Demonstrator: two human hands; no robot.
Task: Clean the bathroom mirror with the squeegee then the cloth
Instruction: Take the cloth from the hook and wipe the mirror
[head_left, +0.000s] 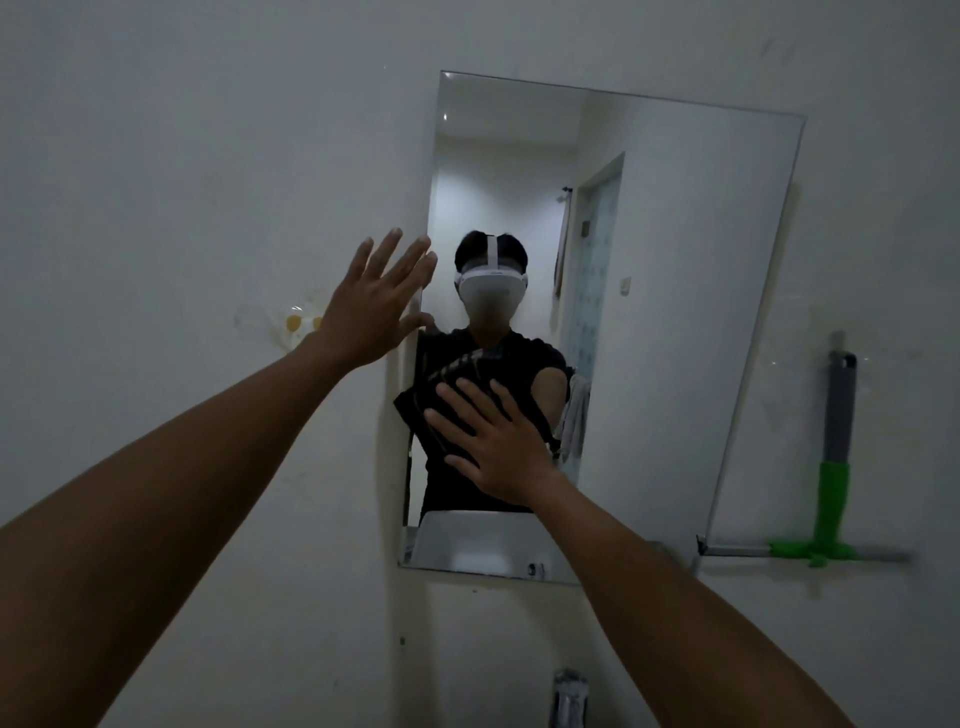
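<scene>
Now your right hand (491, 439), fingers spread, presses dark cloth (441, 410) flat on mirror (675, 312), lower left. Left hand (371, 306), open, empty, braces mirror's left edge. Squeegee (834, 467) hangs on wall beyond mirror's lower right corner. Squeegee pass probably done; wiping underway.

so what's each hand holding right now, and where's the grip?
Right hand presses a dark cloth flat against the mirror with an open palm, no grip. Left hand is empty, braced at the mirror's left edge. The squeegee hangs unheld.
</scene>
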